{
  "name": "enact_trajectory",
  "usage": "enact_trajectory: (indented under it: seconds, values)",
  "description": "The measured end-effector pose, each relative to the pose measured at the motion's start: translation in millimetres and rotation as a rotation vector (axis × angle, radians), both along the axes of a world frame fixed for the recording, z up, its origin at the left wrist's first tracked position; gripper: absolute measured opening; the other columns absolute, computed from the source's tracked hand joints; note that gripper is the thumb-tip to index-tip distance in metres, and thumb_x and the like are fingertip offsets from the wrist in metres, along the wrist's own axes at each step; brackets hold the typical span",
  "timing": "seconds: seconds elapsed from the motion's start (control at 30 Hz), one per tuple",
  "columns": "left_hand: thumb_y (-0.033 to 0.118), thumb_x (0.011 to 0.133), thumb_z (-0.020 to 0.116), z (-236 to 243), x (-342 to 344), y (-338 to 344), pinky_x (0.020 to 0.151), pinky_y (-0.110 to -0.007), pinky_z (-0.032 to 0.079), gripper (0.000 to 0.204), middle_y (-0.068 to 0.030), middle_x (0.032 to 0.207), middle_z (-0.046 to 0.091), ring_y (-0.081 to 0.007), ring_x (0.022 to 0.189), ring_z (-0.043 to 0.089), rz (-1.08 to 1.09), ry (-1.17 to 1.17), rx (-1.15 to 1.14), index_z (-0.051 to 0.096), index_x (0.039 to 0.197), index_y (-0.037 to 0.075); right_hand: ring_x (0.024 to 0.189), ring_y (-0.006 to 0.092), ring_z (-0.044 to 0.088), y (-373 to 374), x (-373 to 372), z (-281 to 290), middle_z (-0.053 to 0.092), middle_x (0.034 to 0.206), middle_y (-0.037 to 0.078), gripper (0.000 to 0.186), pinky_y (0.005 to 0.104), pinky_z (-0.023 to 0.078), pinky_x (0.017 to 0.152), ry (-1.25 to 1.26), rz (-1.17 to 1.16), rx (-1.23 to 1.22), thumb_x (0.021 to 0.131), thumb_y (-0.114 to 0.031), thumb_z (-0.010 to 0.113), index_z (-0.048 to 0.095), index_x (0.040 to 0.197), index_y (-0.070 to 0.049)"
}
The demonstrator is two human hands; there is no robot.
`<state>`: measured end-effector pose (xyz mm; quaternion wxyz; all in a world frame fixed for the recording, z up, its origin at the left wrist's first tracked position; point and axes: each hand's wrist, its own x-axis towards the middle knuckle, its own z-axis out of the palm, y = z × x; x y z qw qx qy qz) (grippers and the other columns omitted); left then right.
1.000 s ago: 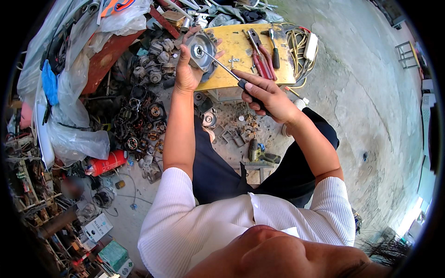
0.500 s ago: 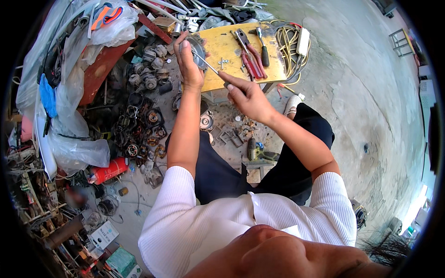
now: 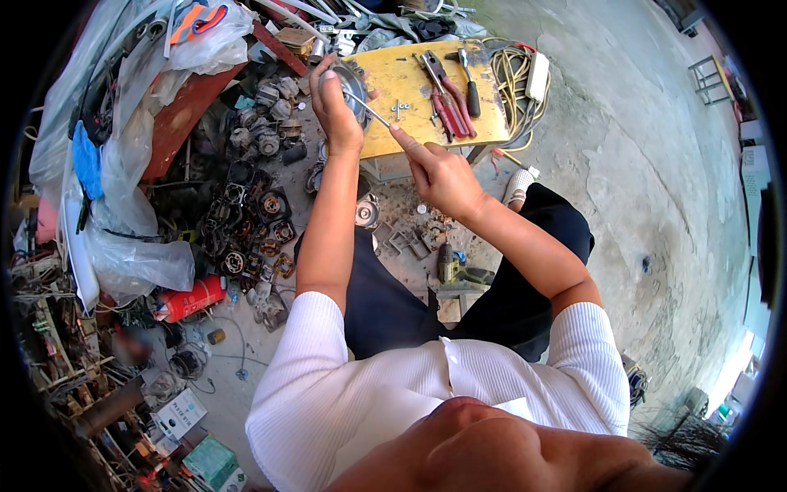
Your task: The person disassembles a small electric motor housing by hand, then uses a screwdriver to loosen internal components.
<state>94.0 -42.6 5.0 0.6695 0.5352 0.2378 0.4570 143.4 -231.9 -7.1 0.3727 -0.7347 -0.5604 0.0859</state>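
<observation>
My left hand (image 3: 338,111) grips a round grey metal housing (image 3: 353,85) by its side, over the left edge of a yellow work table (image 3: 410,78). In my right hand (image 3: 447,179) is a screwdriver; its thin steel shaft (image 3: 373,113) reaches into the housing's open face, while the handle is hidden in my palm. My right index finger lies along the shaft. Several small screws (image 3: 399,107) lie on the table near the housing. Red-handled pliers (image 3: 449,102) and a ratchet wrench (image 3: 468,82) with a dark grip rest farther right.
Coiled yellow cable with a white power strip (image 3: 537,75) lies beyond the table's right edge. Heaped motor parts (image 3: 246,201) cover the floor at left, near a red cylinder (image 3: 191,300). A green cordless drill (image 3: 461,267) stands between my legs.
My right hand has shifted slightly down and right, its index finger now farther along the screwdriver. The housing is turned slightly, with its open face showing more.
</observation>
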Motion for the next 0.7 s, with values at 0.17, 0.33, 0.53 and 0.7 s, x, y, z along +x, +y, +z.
enact_trajectory:
  seconds: [0.17, 0.33, 0.53, 0.7]
  values:
    - [0.05, 0.095, 0.045, 4.8, -7.9, 3.4, 0.085, -0.058, 0.055, 0.052, -0.0105, 0.123, 0.059, -0.0354, 0.112, 0.061, -0.063, -0.066, -0.37, 0.046, 0.132, 0.014, 0.063, 0.0311, 0.06, 6.2, 9.4, -10.8, 0.057, 0.073, 0.011, 0.065, 0.0418, 0.05, 0.061, -0.112, 0.036, -0.003, 0.088, -0.003, 0.059, 0.043, 0.149, -0.02]
    - [0.055, 0.092, 0.051, 13.3, -22.7, 21.2, 0.1, -0.07, 0.04, 0.057, -0.0137, 0.121, 0.062, -0.041, 0.115, 0.059, -0.191, -0.281, -0.525, 0.056, 0.127, 0.01, 0.059, 0.0136, 0.05, 2.1, 8.0, 7.9, 0.049, 0.068, 0.007, 0.048, 0.0278, 0.043, 0.06, 0.415, 0.165, 0.104, 0.101, -0.01, 0.049, 0.043, 0.149, -0.015]
    - [0.06, 0.092, 0.05, 19.4, -33.8, 21.8, 0.105, -0.073, 0.032, 0.068, -0.0158, 0.127, 0.06, -0.0413, 0.123, 0.054, -0.313, -0.317, -0.549, 0.051, 0.135, 0.007, 0.061, 0.0063, 0.042, -3.9, 15.2, 32.8, 0.043, 0.069, -0.003, 0.043, 0.0243, 0.04, 0.058, 0.926, 0.223, -0.095, 0.105, -0.018, 0.044, 0.045, 0.148, -0.012]
    - [0.06, 0.093, 0.049, 17.9, -35.0, 17.4, 0.106, -0.07, 0.033, 0.072, -0.0159, 0.129, 0.059, -0.0404, 0.125, 0.053, -0.361, -0.262, -0.464, 0.046, 0.141, 0.006, 0.059, 0.0048, 0.037, -6.5, 18.9, 41.9, 0.039, 0.068, -0.005, 0.043, 0.0228, 0.035, 0.054, 0.986, 0.274, -0.111, 0.106, -0.018, 0.042, 0.043, 0.149, -0.011]
